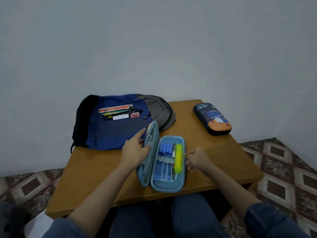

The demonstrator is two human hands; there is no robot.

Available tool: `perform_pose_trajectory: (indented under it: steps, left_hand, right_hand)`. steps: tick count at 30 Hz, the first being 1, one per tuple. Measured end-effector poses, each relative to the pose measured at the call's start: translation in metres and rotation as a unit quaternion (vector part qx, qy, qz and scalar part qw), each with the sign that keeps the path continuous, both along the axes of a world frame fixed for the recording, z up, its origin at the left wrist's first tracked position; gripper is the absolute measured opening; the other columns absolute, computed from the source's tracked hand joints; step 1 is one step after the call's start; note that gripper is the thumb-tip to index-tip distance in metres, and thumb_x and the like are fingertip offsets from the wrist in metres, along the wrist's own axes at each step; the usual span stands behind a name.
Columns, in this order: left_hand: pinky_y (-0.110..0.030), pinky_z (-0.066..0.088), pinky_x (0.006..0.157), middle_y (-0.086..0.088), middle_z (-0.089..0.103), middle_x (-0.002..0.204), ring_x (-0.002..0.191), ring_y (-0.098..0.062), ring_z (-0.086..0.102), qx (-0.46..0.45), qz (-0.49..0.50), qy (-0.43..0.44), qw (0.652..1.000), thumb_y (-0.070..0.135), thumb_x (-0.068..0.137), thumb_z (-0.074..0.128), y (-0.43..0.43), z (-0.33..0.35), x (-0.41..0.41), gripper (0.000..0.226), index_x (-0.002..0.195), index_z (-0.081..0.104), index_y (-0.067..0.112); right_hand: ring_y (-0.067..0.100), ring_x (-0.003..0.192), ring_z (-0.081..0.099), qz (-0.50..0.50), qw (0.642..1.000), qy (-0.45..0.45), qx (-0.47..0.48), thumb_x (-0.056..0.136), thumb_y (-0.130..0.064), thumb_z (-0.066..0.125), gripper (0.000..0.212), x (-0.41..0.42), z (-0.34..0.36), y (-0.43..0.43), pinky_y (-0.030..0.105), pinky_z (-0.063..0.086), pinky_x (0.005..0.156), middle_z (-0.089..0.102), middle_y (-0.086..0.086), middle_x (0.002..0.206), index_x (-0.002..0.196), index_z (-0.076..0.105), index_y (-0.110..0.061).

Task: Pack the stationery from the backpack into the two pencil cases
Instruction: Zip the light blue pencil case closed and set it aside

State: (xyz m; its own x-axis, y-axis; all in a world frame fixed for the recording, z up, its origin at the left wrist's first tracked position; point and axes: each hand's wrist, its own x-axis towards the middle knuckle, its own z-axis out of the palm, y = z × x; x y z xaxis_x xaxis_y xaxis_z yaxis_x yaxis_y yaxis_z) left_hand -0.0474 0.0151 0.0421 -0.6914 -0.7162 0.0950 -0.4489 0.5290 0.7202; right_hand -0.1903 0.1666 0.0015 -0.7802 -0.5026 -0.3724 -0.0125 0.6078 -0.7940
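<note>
A light blue pencil case [167, 185] lies open at the table's front, holding several blue pens [164, 162] and a yellow highlighter [178, 158]. My left hand [135, 150] holds its raised lid [151, 134], thumb on the inner side, fingers behind. My right hand [197, 159] rests at the case's right rim, fingers loosely curled, touching the highlighter's side. A blue and grey backpack [120, 133] lies flat behind, with a ruler [115, 109], pencils, a white eraser [120, 117] and a pink eraser [134, 115] on top. A dark blue dinosaur pencil case [212, 118] sits closed at the back right.
The small wooden table [103, 169] stands against a pale wall. A patterned floor shows on both sides. My knees in blue trousers are under the front edge. Bare tabletop lies between the two cases.
</note>
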Motion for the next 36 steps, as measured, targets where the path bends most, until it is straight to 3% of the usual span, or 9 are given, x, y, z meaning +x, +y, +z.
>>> perform_pose_trajectory:
  steps: [4,11,15,18,23,27,29,32,36]
  left_hand:
    - [-0.028,0.045,0.049,-0.004,0.07,0.093,0.062,-0.018,0.059,-0.164,-0.057,-0.067,0.983,0.025,0.091,0.049,0.031,0.006,-0.017,0.058,0.145,0.028,0.032]
    - [-0.034,0.046,0.072,-0.008,0.058,0.117,0.095,-0.028,0.06,-0.286,-0.171,-0.148,0.931,0.028,0.092,0.044,0.082,-0.006,-0.033,0.05,0.141,0.031,0.024]
    - [-0.032,0.035,0.069,-0.01,0.058,0.115,0.104,-0.027,0.053,-0.303,-0.208,-0.192,0.91,0.023,0.094,0.038,0.092,-0.027,-0.033,0.044,0.138,0.034,0.019]
    - [-0.032,0.04,0.073,-0.01,0.058,0.115,0.106,-0.026,0.052,-0.271,-0.206,-0.174,0.924,0.021,0.094,0.039,0.08,-0.027,-0.031,0.044,0.137,0.04,0.026]
    - [-0.007,0.038,0.057,-0.002,0.064,0.103,0.083,-0.013,0.059,0.006,-0.139,-0.008,0.99,0.004,0.093,0.045,0.038,-0.034,-0.009,0.038,0.122,0.06,0.022]
    - [-0.011,0.05,0.075,-0.003,0.054,0.123,0.114,-0.012,0.05,0.159,-0.154,-0.071,0.973,-0.015,0.085,0.037,0.004,-0.053,0.022,0.059,0.135,0.044,0.016]
    - [-0.014,0.049,0.085,-0.002,0.058,0.117,0.112,-0.011,0.053,0.165,-0.2,-0.099,0.961,-0.016,0.084,0.039,0.003,-0.058,0.032,0.062,0.138,0.038,0.014]
    - [-0.005,0.046,0.076,0.007,0.059,0.094,0.09,-0.001,0.056,0.151,-0.205,-0.094,0.962,-0.012,0.087,0.045,0.006,-0.06,0.038,0.052,0.134,0.044,0.009]
    - [-0.006,0.044,0.073,0.014,0.059,0.09,0.084,0.003,0.055,0.159,-0.222,-0.124,0.954,0.001,0.087,0.057,0.006,-0.053,0.045,0.033,0.117,0.059,0.015]
  right_hand:
    - [0.02,0.048,0.053,-0.023,0.996,-0.08,-0.032,0.1,-0.026,0.041,0.034,0.0,0.004,0.006,0.021,0.042,0.035,0.057,0.012,0.066,0.101,0.055,0.005]
    - [0.013,0.03,0.054,-0.037,0.985,-0.164,-0.029,0.103,-0.035,0.025,0.049,-0.004,0.001,0.014,0.018,0.044,0.035,0.056,0.014,0.068,0.077,0.051,-0.002]
    - [0.019,0.047,0.059,-0.029,0.986,-0.162,-0.035,0.103,-0.033,0.026,0.045,-0.002,0.003,0.021,0.024,0.048,0.043,0.059,0.013,0.071,0.08,0.052,-0.004]
    - [0.021,0.059,0.057,-0.015,0.987,-0.158,-0.028,0.103,-0.03,0.027,0.041,0.0,0.005,0.023,0.026,0.047,0.051,0.059,0.012,0.074,0.084,0.052,-0.004]
    - [0.018,0.056,0.055,0.003,0.992,-0.123,0.011,0.102,-0.028,0.036,0.034,0.001,0.008,0.019,0.023,0.046,0.045,0.058,0.008,0.074,0.104,0.054,0.001]
    - [0.019,0.058,0.056,0.039,0.993,0.092,0.057,0.095,-0.018,0.052,0.025,-0.016,0.014,0.015,0.034,0.053,0.058,0.065,0.012,0.076,0.086,0.062,0.003]
    - [0.019,0.074,0.059,0.077,0.973,0.205,0.069,0.091,-0.015,0.053,0.022,-0.022,0.022,0.008,0.036,0.05,0.067,0.069,0.015,0.092,0.094,0.066,0.003]
    - [0.018,0.095,0.059,0.179,0.944,0.272,0.046,0.089,-0.012,0.056,0.027,-0.01,0.04,-0.01,0.027,0.046,0.076,0.066,0.009,0.114,0.114,0.064,-0.007]
    - [0.02,0.132,0.036,0.452,0.829,0.295,0.147,0.081,-0.02,0.069,0.055,0.014,0.05,-0.036,0.032,0.036,0.103,0.043,-0.003,0.143,0.133,0.052,-0.024]
